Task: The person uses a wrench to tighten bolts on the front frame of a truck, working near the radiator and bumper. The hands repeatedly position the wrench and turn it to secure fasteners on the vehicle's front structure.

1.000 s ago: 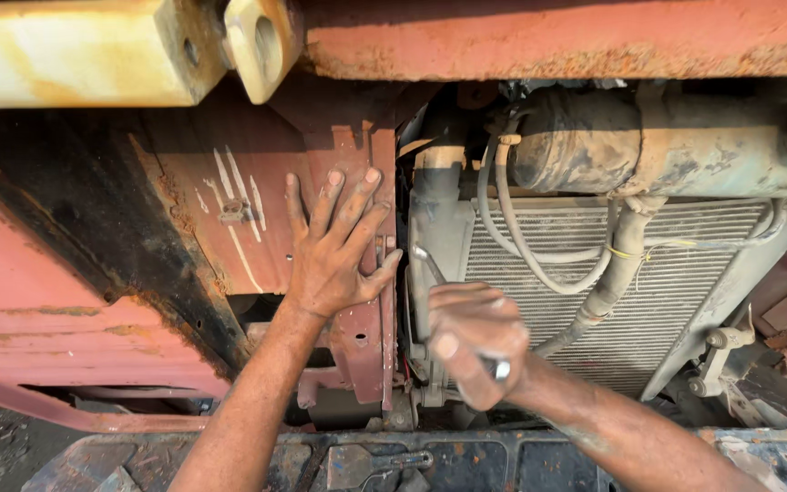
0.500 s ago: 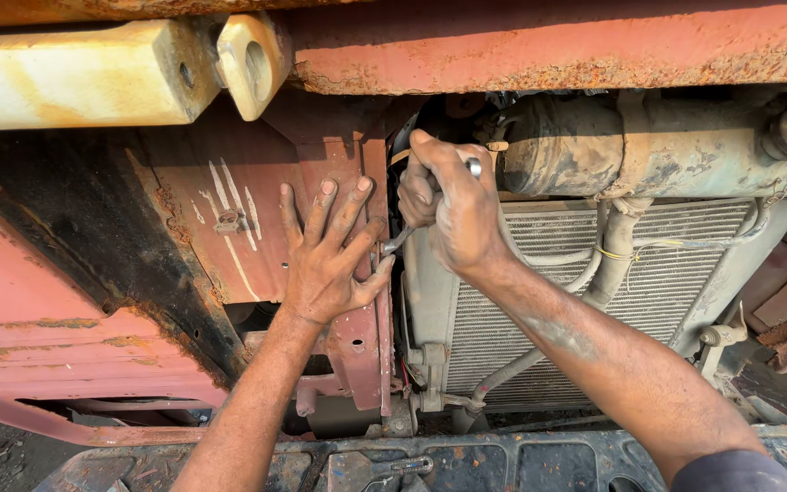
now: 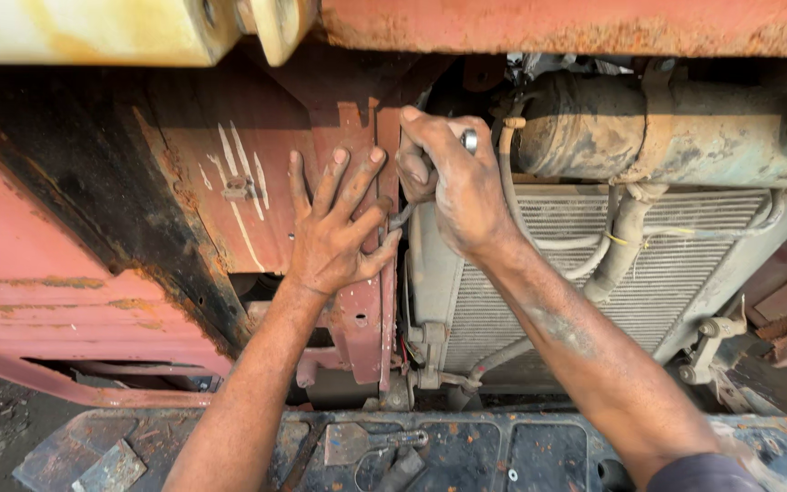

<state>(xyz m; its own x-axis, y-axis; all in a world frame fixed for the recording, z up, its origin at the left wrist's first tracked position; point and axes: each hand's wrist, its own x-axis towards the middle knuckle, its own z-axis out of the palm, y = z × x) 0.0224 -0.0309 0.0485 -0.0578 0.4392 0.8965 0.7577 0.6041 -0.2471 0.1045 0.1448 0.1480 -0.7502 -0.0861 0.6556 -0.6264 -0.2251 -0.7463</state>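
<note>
Right fingers: curled tight round the shank of a metal wrench (image 3: 469,139); its bright end shows above the knuckles, a dark length runs down below the palm toward the left thumb.
Right hand (image 3: 453,187): set at the top corner of the radiator (image 3: 630,273), just beside the red panel's edge.
Left fingers: spread wide, flat, holding nothing.
Left hand (image 3: 334,232): pressed on the red panel (image 3: 229,196), thumb nearly touching the wrench's lower end.
Beyond the right fingers: dirty cylinder tank (image 3: 667,137) and pale hoses (image 3: 612,246) across the radiator face.
Below the wrists: greasy deck plate (image 3: 466,451).
Step, as I read it: working a fastener at the radiator's upper mount, the left hand bracing.
Fastener: hidden behind the fist.
Next move calls for: keeping the tool seated square, a short swing in tight clearance.
</note>
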